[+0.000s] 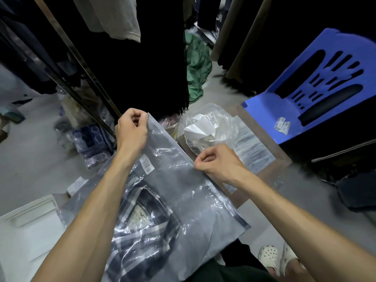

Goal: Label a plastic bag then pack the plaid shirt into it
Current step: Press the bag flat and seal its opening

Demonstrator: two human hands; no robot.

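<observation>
L grip (pixel 132 127), R grip (pixel 215 159) pinched; forearms extended.

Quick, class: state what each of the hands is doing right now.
Left hand: closed, pinching the far corner of the plastic bag holding the plaid shirt.
Right hand: closed, pinching the bag's open edge.
</observation>
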